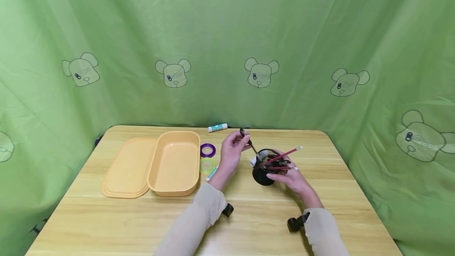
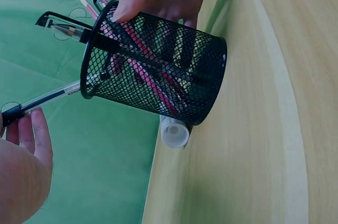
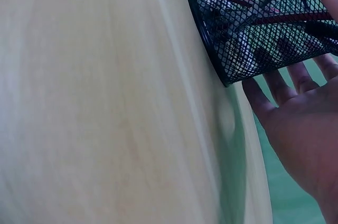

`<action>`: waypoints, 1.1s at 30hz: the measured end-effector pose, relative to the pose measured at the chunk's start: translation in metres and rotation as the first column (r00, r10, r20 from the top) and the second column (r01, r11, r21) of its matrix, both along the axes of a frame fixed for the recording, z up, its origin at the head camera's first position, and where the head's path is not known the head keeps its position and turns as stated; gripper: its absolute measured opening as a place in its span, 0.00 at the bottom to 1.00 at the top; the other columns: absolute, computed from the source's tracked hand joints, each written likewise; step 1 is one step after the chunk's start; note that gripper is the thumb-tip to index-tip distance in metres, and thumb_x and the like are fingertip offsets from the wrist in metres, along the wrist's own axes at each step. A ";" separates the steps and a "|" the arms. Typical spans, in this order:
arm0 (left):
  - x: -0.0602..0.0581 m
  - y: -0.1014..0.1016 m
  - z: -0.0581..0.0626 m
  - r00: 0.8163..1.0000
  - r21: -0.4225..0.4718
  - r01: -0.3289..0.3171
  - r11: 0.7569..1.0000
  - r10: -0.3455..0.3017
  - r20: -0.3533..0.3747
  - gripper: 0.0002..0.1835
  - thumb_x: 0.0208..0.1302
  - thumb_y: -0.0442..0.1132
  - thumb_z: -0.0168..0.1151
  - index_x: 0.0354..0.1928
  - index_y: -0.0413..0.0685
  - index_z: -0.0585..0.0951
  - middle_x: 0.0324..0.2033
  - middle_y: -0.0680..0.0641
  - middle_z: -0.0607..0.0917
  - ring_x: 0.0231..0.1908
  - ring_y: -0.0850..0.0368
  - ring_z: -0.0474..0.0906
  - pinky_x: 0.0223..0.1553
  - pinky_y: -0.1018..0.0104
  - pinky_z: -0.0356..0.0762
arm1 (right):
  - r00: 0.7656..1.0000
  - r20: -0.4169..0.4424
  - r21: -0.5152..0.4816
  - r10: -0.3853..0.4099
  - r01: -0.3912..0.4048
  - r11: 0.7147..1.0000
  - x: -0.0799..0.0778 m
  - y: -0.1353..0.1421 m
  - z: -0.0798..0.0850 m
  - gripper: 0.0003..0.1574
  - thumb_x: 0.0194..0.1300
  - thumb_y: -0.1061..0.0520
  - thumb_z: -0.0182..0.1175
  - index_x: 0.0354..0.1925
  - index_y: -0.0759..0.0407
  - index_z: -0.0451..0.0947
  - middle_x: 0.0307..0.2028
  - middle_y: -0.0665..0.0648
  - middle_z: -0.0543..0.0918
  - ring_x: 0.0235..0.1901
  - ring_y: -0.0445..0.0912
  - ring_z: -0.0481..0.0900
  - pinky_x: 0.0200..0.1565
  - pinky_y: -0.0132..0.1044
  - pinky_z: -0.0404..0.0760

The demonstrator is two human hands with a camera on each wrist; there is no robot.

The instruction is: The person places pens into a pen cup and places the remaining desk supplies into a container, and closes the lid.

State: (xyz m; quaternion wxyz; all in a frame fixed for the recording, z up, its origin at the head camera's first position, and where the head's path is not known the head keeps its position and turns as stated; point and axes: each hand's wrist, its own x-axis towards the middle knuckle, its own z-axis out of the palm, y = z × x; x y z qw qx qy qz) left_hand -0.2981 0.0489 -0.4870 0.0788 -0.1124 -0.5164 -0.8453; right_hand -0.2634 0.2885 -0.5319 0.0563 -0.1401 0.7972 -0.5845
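Observation:
My left hand (image 1: 232,149) pinches a clear-barrelled pen (image 2: 50,97) by its black capped end. The pen slants down to the rim of a black mesh pen cup (image 2: 153,65); how far its lower end is inside is hard to tell. Around the side of the cup curls my right hand (image 1: 293,177), thumb near the rim. Red pencils (image 1: 284,155) and a capped black pen (image 2: 74,31) stick out of the cup. A white cylinder (image 2: 174,133), partly hidden, lies behind it. Whether the cup's base touches the table cannot be told.
Left of my hands stands an orange box (image 1: 174,165), its lid (image 1: 128,169) flat beside it. Near the box lie a purple tape roll (image 1: 207,150), a yellow-green tape roll (image 1: 207,165) and a partly hidden glue stick (image 1: 212,173). Another glue stick (image 1: 217,128) lies at the back edge.

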 end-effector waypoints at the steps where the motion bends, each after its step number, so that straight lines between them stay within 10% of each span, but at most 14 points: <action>1: 0.000 0.001 -0.001 1.000 -0.006 0.001 1.000 -0.001 0.003 0.11 0.70 0.29 0.65 0.49 0.27 0.79 0.41 0.53 0.86 0.39 0.61 0.84 0.47 0.60 0.90 | 1.000 0.014 0.008 -0.012 0.012 1.000 0.000 0.000 0.000 0.59 0.59 0.60 0.76 0.80 0.57 0.55 0.72 0.69 0.71 0.60 0.34 0.77 0.61 0.19 0.70; 18: -0.001 0.009 -0.011 0.998 -0.150 0.044 0.988 -0.049 -0.030 0.12 0.69 0.30 0.66 0.51 0.28 0.82 0.50 0.32 0.84 0.38 0.61 0.82 0.47 0.60 0.90 | 0.998 0.055 0.057 -0.012 0.008 0.998 0.000 0.001 -0.001 0.41 0.63 0.56 0.74 0.70 0.66 0.71 0.65 0.69 0.79 0.54 0.30 0.80 0.59 0.21 0.74; 33: 0.002 0.014 -0.023 0.998 -0.326 -0.011 0.945 -0.012 -0.067 0.09 0.67 0.35 0.70 0.47 0.40 0.87 0.44 0.39 0.89 0.36 0.64 0.82 0.46 0.65 0.88 | 0.999 0.024 0.037 0.021 -0.022 0.999 -0.001 0.001 -0.002 0.41 0.63 0.58 0.73 0.69 0.70 0.70 0.66 0.71 0.77 0.55 0.29 0.79 0.60 0.20 0.73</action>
